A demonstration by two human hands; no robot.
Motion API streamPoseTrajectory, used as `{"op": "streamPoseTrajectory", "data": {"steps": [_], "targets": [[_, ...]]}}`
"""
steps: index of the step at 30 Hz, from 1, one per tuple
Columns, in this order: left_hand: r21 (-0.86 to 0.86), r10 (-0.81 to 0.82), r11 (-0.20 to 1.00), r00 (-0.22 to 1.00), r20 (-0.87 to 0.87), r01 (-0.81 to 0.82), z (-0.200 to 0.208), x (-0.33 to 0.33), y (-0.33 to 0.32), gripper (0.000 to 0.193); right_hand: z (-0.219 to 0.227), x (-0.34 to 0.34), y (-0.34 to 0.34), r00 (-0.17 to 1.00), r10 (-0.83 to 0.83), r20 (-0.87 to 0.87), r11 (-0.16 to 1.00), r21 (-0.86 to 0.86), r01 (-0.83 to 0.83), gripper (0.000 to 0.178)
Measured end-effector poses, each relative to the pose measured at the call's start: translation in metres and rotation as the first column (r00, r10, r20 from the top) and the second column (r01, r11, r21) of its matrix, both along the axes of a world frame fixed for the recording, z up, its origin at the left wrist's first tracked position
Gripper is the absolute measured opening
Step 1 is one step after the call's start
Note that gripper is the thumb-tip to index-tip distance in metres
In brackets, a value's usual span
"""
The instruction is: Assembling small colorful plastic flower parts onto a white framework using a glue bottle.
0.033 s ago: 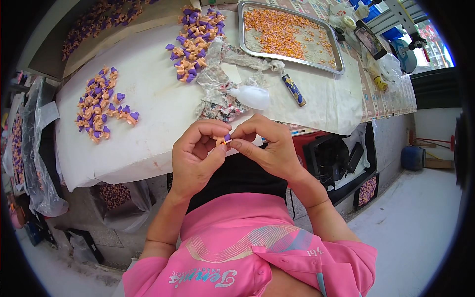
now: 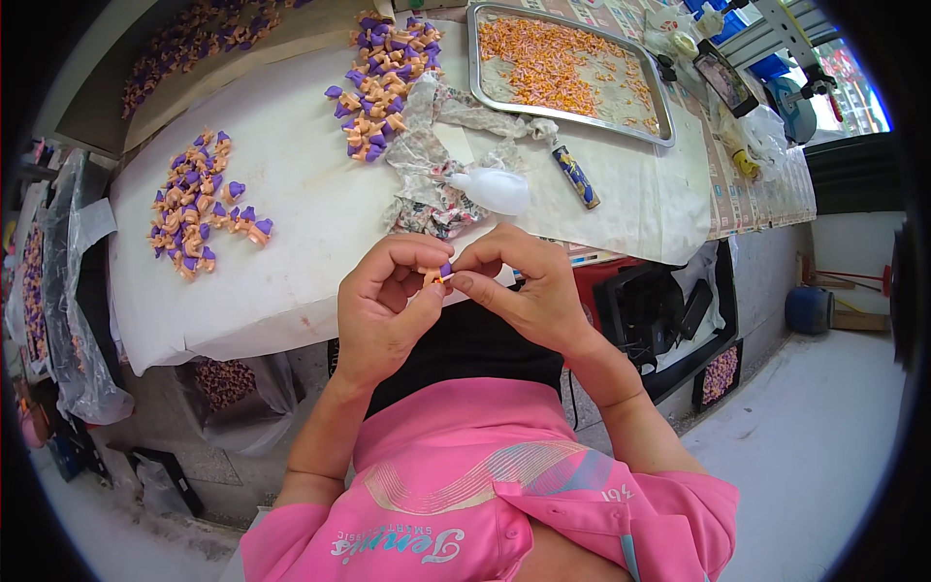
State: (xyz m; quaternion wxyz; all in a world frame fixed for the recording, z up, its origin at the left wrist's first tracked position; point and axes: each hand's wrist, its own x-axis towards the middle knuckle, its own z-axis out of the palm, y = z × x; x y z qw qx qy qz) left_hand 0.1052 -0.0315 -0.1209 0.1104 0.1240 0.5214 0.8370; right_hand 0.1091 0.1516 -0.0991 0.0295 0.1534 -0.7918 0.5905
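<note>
Close in front of me, at the table's near edge, my left hand (image 2: 383, 296) is closed round a small peach and purple plastic figure (image 2: 433, 276). My right hand (image 2: 529, 291) pinches a tiny pale piece (image 2: 447, 278) against the figure; its exact shape is hidden by the fingertips. Just beyond my hands lies a translucent white squeeze bottle (image 2: 497, 191) on a crumpled, stained cloth (image 2: 412, 179). Two piles of similar peach and purple figures are on the white-covered table, a left pile (image 2: 184, 209) and a far pile (image 2: 378, 87).
A metal tray (image 2: 580, 123) of small orange and pink pieces (image 2: 543, 68) stands at the far right. Nearer lies a dark blue and yellow patterned cylinder (image 2: 576, 177). A phone (image 2: 725, 78) is held on a stand. Below the table edge sits a black open container (image 2: 732, 291).
</note>
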Motion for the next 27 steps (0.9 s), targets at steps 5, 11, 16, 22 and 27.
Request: {"op": "streamPoseTrajectory", "data": {"steps": [5, 11, 16, 22, 27], "targets": [[-0.022, 0.026, 0.999, 1.0, -0.013, -0.026, 0.0, 0.002, -0.005, 0.023, 0.002, 0.0, -0.006, 1.0, -0.007, -0.009, 1.0, 0.027, 0.007, 0.013], [-0.023, 0.025, 0.999, 1.0, -0.002, -0.025, 0.0, -0.007, -0.017, 0.021, 0.005, -0.006, -0.011, 1.0, 0.021, -0.003, 1.0, 0.016, -0.021, 0.013], [-0.554, 0.359, 0.647, 0.85, -0.385, -0.524, -0.001, -0.036, -0.06, 0.016, 0.009, -0.02, 0.011, 0.966, -0.198, -0.163, 0.958, 0.174, 0.226, 0.013], [-0.606, 0.254, 0.13, 0.617, -0.745, -0.785, 0.001, -0.059, -0.104, 0.02, -0.001, -0.045, 0.038, 0.89, -0.282, -0.358, 0.84, 0.357, 0.409, 0.023], [-0.494, 0.098, -0.048, 0.488, -0.867, -0.868, 0.008, -0.072, -0.101, 0.025, -0.005, -0.051, 0.037, 0.919, -0.246, -0.308, 0.835, 0.414, 0.362, 0.029]]}}
